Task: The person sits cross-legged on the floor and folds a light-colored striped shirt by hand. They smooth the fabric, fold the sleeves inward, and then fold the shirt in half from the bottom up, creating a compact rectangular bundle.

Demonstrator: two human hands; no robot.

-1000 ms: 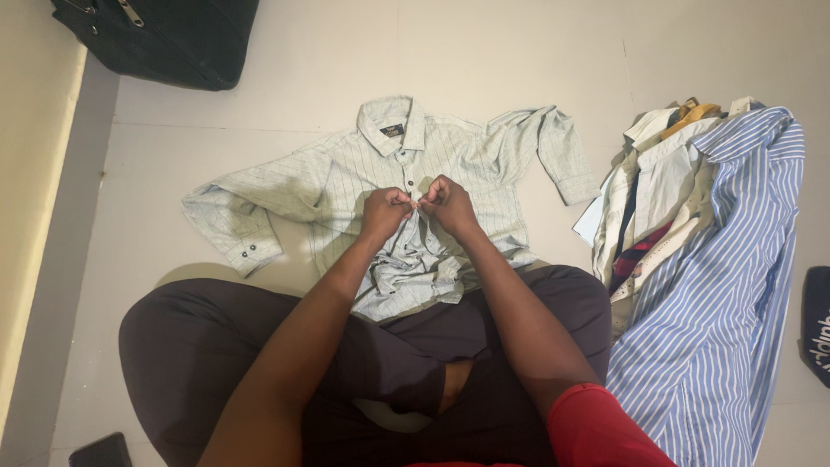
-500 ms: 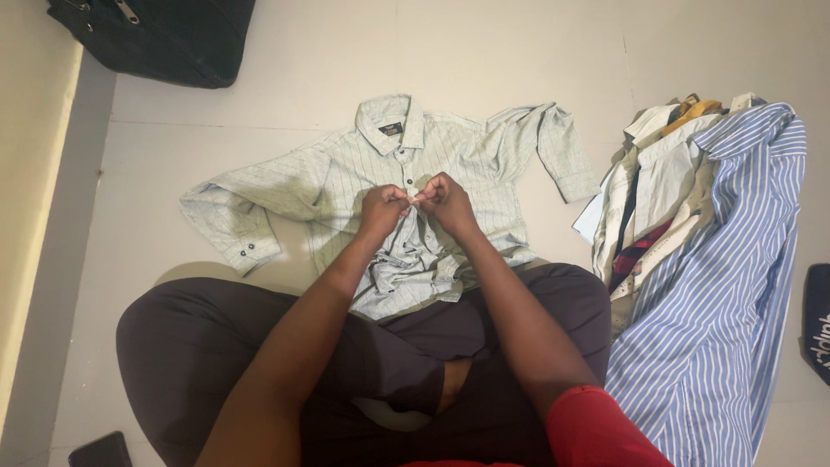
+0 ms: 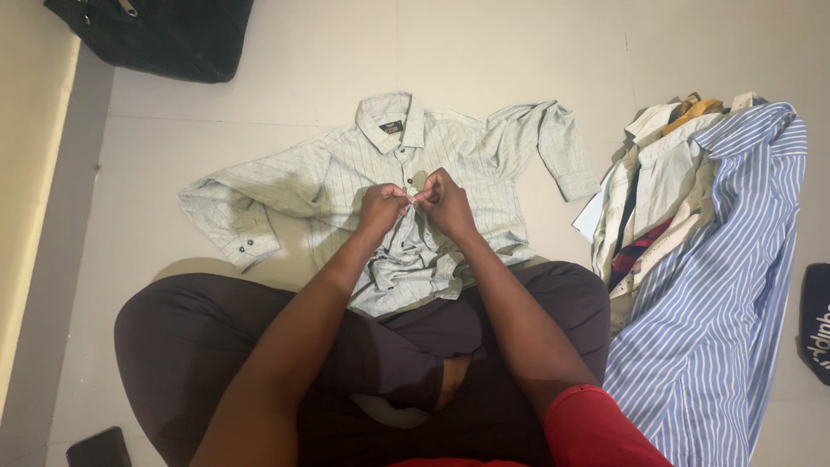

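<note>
Pale striped shirt (image 3: 337, 173) on floor, placket pinched between both hands' fingers (image 3: 406, 197)

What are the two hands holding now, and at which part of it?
Both the left hand and the right hand pinch the pale green striped shirt at its front button strip, mid-chest, fingertips almost meeting.

Bare floor (image 3: 484, 52) lies open beyond the shirt (image 3: 346, 173) collar. A pile of clothes (image 3: 692, 259) crowds the floor's right edge; a black bag (image 3: 156, 35) fills the far left corner. The person's crossed legs (image 3: 216, 346) close off the near side.
</note>
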